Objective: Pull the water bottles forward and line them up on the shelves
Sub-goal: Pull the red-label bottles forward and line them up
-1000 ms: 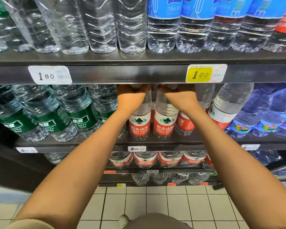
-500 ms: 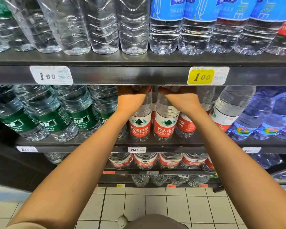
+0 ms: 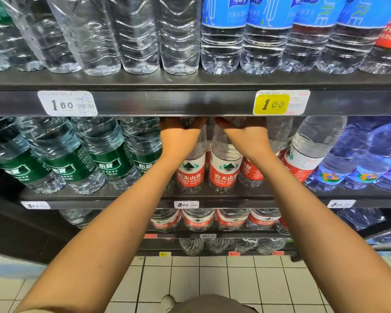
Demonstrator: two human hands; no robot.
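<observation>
Two red-labelled water bottles stand side by side at the front of the second shelf (image 3: 212, 196). My left hand (image 3: 180, 137) grips the top of the left red-labelled bottle (image 3: 190, 171). My right hand (image 3: 246, 137) grips the top of the right red-labelled bottle (image 3: 224, 172). Both caps and my fingertips are hidden under the upper shelf's front edge (image 3: 178, 102). More red-labelled bottles (image 3: 303, 159) stand to the right, one leaning.
Green-labelled bottles (image 3: 108, 163) fill the shelf to the left, blue-tinted bottles (image 3: 366, 159) the right. Clear and blue-labelled bottles (image 3: 224, 37) line the upper shelf. Lower shelves hold more red-labelled bottles (image 3: 198, 219). A white tiled floor (image 3: 212, 281) lies below.
Both hands keep their hold on the two bottle tops. The bottles have barely shifted; the view has dropped slightly.
</observation>
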